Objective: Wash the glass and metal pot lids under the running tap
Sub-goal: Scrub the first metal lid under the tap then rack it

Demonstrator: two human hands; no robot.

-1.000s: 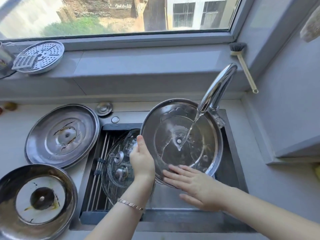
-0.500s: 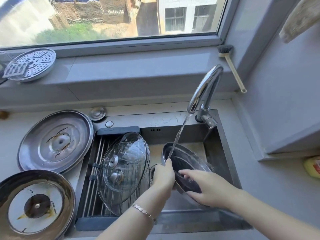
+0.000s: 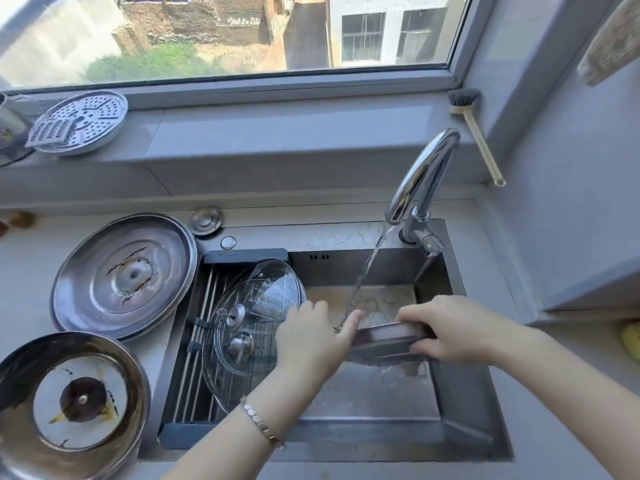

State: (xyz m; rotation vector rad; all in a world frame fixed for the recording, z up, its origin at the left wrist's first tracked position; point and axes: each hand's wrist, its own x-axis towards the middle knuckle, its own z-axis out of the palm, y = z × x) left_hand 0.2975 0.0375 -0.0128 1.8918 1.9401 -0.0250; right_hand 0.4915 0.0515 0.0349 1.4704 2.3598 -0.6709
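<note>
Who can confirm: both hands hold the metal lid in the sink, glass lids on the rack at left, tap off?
Wrong on one point: the head view shows water streaming from the tap. The rest stands: left hand and right hand hold the metal lid, glass lids on the rack.

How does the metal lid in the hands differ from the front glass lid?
The metal lid is opaque; the front glass lid is clear. The left hand and right hand hold the metal lid nearly edge-on at the water stream; the front glass lid leans on the rack, away from it. Both are in the sink.
</note>
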